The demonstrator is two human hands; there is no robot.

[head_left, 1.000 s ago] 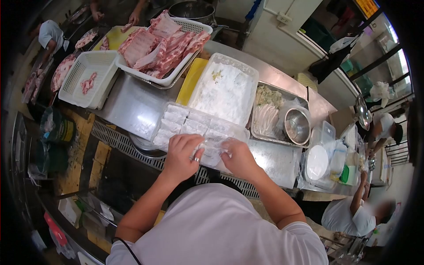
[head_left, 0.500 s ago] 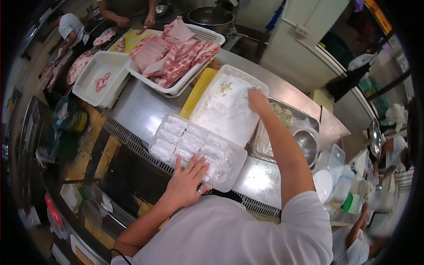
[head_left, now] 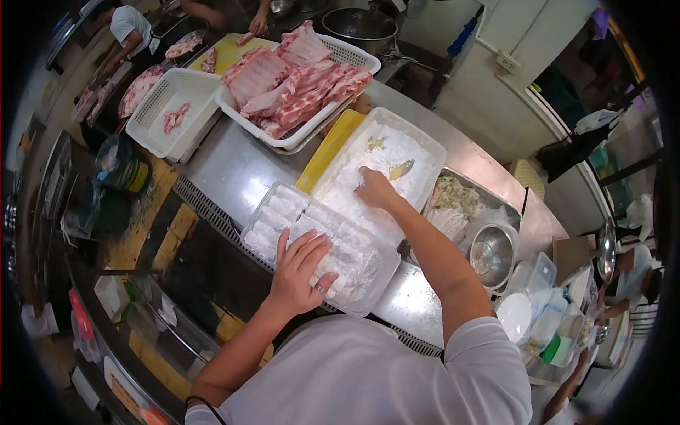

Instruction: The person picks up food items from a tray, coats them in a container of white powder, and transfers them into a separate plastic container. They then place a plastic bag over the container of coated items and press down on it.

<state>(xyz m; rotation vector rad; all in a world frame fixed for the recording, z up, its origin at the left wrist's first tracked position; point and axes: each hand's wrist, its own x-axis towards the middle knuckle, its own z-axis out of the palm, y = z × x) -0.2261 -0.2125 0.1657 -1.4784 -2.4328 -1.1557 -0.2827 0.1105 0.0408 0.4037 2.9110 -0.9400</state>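
Observation:
My left hand [head_left: 302,273], a ring on one finger, lies with fingers spread on the near side of a clear plastic container [head_left: 379,290]. Rows of white-dusted pieces [head_left: 287,205] fill that container. My right hand [head_left: 377,190] is down in white powder [head_left: 347,180] that covers a large pale tray [head_left: 438,159]. Its fingers curl into the powder, so the tips and anything between them are hidden. Beside it a yellowish patch [head_left: 401,169] shows through, and another yellowish patch [head_left: 375,144] is farther up.
Right of the powder, a metal tray [head_left: 520,234] holds a pale mixture [head_left: 453,198] and a steel bowl [head_left: 494,249]. Raw ribs [head_left: 297,81] fill a white basket [head_left: 290,146] at the back. A white crate [head_left: 152,131] stands left of it. Another person's hand [head_left: 258,25] is beyond.
My right hand has moved left and slightly down across the powder, and a yellowish patch shows near where it was. My left hand remains spread on the container. The view has shifted slightly.

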